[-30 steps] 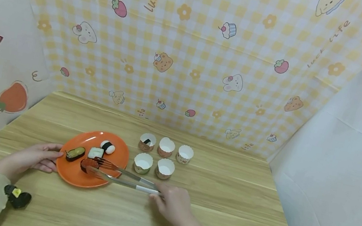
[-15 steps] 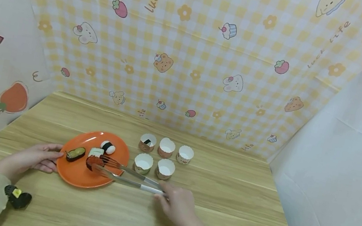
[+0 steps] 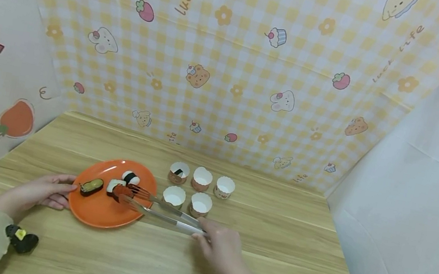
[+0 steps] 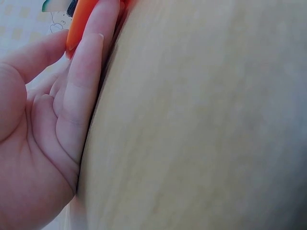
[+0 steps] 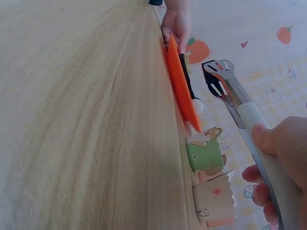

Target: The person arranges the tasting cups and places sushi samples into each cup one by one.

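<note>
My left hand (image 3: 47,190) pinches the left rim of an orange oval plate (image 3: 99,217), thumb above and fingers beneath, as the left wrist view shows (image 4: 53,105). My right hand (image 3: 221,250) grips metal tongs (image 3: 185,226) with slotted ends. Between the tongs' ends is a toy sushi piece with an orange-red top and dark wrap (image 3: 121,192); the right wrist view has it lifted off the plate. On the plate lie a dark-wrapped piece with a yellow-green top (image 3: 92,186), a white piece (image 3: 116,183) partly hidden behind the held sushi, and a white piece with a black band (image 3: 131,178).
Several scalloped paper cups stand in two rows right of the plate, including a back-left cup (image 3: 176,179) holding a small black-and-white piece (image 3: 179,172). A front cup (image 3: 199,206) is close behind the tongs. A patterned cloth (image 3: 241,62) rises behind the wooden table (image 3: 268,263).
My right hand has moved rightward, and the tongs have carried the orange-red sushi up and right from the plate, across the white piece. My left hand and the plate stay put.
</note>
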Tool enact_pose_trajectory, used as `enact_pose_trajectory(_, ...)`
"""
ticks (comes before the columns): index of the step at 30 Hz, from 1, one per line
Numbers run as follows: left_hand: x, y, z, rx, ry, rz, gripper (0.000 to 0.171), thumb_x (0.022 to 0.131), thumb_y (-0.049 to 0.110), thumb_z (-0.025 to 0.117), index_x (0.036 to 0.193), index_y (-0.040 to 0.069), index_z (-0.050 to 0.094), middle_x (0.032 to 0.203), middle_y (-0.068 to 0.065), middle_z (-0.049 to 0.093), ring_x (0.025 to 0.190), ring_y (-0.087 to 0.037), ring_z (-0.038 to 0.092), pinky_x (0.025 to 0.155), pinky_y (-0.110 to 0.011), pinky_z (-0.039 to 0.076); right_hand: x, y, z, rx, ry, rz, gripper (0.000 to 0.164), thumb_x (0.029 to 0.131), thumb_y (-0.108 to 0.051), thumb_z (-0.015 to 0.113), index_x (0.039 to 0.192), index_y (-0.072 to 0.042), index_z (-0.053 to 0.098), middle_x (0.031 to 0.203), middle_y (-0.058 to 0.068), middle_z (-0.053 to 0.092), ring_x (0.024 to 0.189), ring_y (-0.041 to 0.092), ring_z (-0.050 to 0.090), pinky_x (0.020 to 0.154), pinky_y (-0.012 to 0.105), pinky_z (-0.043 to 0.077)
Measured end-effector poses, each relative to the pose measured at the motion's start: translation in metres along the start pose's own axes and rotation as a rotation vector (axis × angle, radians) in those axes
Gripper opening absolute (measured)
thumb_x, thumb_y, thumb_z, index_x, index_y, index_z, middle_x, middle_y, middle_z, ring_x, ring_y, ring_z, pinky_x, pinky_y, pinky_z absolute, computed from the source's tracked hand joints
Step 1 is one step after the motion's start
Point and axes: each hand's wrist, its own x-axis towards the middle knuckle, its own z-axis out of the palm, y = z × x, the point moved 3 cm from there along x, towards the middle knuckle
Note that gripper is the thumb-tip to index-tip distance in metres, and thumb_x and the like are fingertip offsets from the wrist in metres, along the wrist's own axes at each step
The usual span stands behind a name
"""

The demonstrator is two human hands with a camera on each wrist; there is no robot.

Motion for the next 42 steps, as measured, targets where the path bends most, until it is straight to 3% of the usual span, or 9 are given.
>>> enact_pose_trajectory(6, 0.000, 0.000, 0.000, 0.008, 0.005, -0.002, 0.040, 0.101, 0.021, 0.051, 0.133, -0.002, 0.044, 0.084, -0.014, 0.070, 0.075, -0.023, 0.069, 0.068, -0.035, 0.058, 0.000, 0.003, -0.003, -0.002, -0.002, 0.009, 0.032, 0.079, -0.032, 0.078, 0.103, -0.013, 0.072, 0.084, -0.004, 0.070, 0.056, 0.002, 0.057, 0.042, 0.011, 0.034)
enact_pose_trajectory(11, 0.001, -0.001, 0.000, -0.002, 0.001, -0.003, 0.028, 0.102, 0.019, 0.049, 0.129, 0.011, 0.051, 0.083, -0.014, 0.070, 0.075, -0.023, 0.069, 0.068, -0.034, 0.058, -0.001, 0.006, -0.008, -0.019, 0.021, 0.015, 0.031, 0.078, -0.031, 0.080, 0.102, -0.012, 0.073, 0.081, -0.003, 0.070, 0.054, 0.003, 0.056, 0.041, 0.013, 0.034)
enact_pose_trajectory(13, 0.001, -0.001, 0.001, 0.004, 0.000, -0.001, 0.033, 0.102, 0.018, 0.048, 0.130, 0.002, 0.048, 0.083, -0.014, 0.070, 0.074, -0.023, 0.069, 0.067, -0.034, 0.058, -0.001, 0.006, -0.010, -0.033, 0.032, 0.017, 0.031, 0.077, -0.030, 0.080, 0.101, -0.013, 0.073, 0.080, -0.004, 0.070, 0.053, 0.003, 0.055, 0.040, 0.015, 0.035)
enact_pose_trajectory(17, 0.002, -0.002, 0.001, 0.025, 0.005, -0.002, 0.055, 0.103, 0.018, 0.047, 0.137, -0.016, 0.021, 0.083, -0.013, 0.070, 0.074, -0.023, 0.069, 0.066, -0.034, 0.058, -0.002, 0.008, -0.012, -0.050, 0.053, 0.020, 0.031, 0.074, -0.030, 0.082, 0.099, -0.012, 0.073, 0.077, -0.004, 0.069, 0.053, 0.005, 0.054, 0.040, 0.019, 0.036)
enact_pose_trajectory(18, 0.002, -0.002, 0.001, 0.028, 0.002, 0.002, 0.057, 0.103, 0.018, 0.046, 0.138, -0.016, 0.016, 0.083, -0.013, 0.069, 0.074, -0.023, 0.069, 0.066, -0.034, 0.058, -0.002, 0.009, -0.013, -0.055, 0.060, 0.020, 0.031, 0.074, -0.030, 0.082, 0.099, -0.012, 0.073, 0.078, -0.003, 0.069, 0.053, 0.006, 0.055, 0.040, 0.020, 0.036)
enact_pose_trajectory(22, 0.001, -0.002, 0.000, 0.019, 0.006, -0.003, 0.047, 0.102, 0.018, 0.047, 0.135, -0.013, 0.033, 0.084, -0.014, 0.070, 0.075, -0.023, 0.069, 0.067, -0.034, 0.058, -0.003, 0.013, -0.013, -0.064, 0.070, 0.023, 0.033, 0.073, -0.030, 0.082, 0.099, -0.012, 0.073, 0.079, -0.002, 0.070, 0.052, 0.009, 0.055, 0.040, 0.021, 0.036)
enact_pose_trajectory(24, 0.001, -0.002, 0.000, 0.021, 0.009, -0.005, 0.048, 0.102, 0.019, 0.048, 0.135, -0.012, 0.033, 0.084, -0.014, 0.070, 0.075, -0.024, 0.069, 0.068, -0.035, 0.057, -0.004, 0.015, -0.013, -0.064, 0.068, 0.029, 0.034, 0.073, -0.030, 0.082, 0.100, -0.011, 0.073, 0.081, -0.001, 0.070, 0.052, 0.009, 0.056, 0.039, 0.021, 0.037)
enact_pose_trajectory(29, 0.001, -0.001, 0.001, 0.053, 0.020, -0.017, 0.065, 0.102, 0.022, 0.049, 0.139, -0.017, 0.013, 0.086, -0.013, 0.070, 0.077, -0.024, 0.069, 0.068, -0.035, 0.057, -0.006, 0.019, -0.015, -0.056, 0.078, 0.034, 0.035, 0.073, -0.028, 0.083, 0.100, -0.009, 0.073, 0.080, -0.001, 0.070, 0.050, 0.007, 0.053, 0.039, 0.020, 0.036)
enact_pose_trajectory(42, 0.001, 0.001, 0.002, 0.059, 0.025, -0.028, 0.068, 0.102, 0.022, 0.049, 0.140, -0.017, 0.008, 0.086, -0.013, 0.070, 0.077, -0.024, 0.069, 0.068, -0.035, 0.057, -0.009, 0.027, -0.019, -0.037, 0.069, 0.076, 0.033, 0.074, -0.027, 0.083, 0.101, -0.009, 0.073, 0.083, 0.001, 0.071, 0.055, 0.008, 0.059, 0.041, 0.019, 0.040)
